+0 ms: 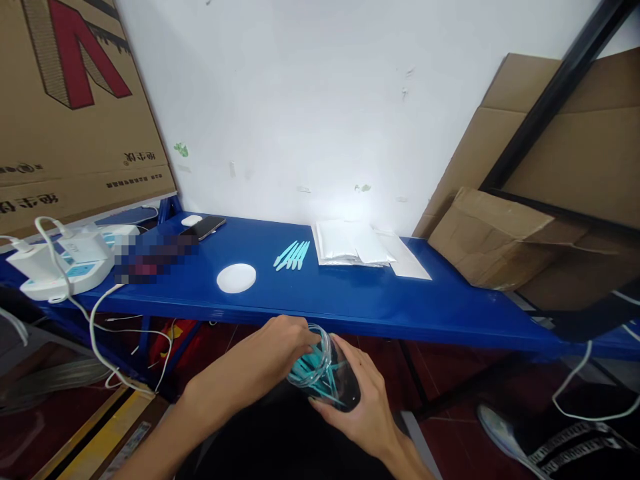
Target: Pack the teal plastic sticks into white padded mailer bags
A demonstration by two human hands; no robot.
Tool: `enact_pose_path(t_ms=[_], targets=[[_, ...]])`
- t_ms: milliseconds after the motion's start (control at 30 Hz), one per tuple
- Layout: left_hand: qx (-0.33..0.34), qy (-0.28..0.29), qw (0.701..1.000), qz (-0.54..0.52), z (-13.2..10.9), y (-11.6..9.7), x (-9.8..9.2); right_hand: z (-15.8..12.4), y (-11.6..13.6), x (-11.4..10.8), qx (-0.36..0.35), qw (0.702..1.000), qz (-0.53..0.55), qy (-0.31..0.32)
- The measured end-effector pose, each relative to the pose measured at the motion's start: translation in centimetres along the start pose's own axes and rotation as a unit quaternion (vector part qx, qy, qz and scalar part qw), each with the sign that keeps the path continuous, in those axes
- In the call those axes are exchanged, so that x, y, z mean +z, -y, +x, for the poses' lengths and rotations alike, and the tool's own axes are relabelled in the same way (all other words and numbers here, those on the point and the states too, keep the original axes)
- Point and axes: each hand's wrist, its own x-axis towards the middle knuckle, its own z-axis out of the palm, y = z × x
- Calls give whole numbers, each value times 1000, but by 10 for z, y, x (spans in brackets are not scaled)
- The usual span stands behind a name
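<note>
A clear jar point(336, 383) with several thin teal sticks inside is tilted in front of the table's edge. My right hand point(371, 387) wraps round its side and base. At the jar's mouth is my left hand point(285, 343), its fingers closed and dipping inside the rim; what they pinch, if anything, is hidden. Several flat teal plastic sticks point(293, 255) lie side by side on the blue table point(280, 300). To their left rests a round white lid point(237, 278).
White packets point(350, 242) lie stacked by the wall. A phone point(204, 229) and a white power strip point(75, 273) with cables occupy the left. Cardboard point(485, 240) leans at the right. Below it, a person's shoe point(505, 437) shows.
</note>
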Motion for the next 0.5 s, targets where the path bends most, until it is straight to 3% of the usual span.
enact_pose_path(t_ms=[167,500], targets=[[-1,14,1000,-20,4,-8,3,-1,-2,1,13,1000,4,7],[-81,-33,992,-87,9,0,13,0,-2,0,21,1000,9,5]])
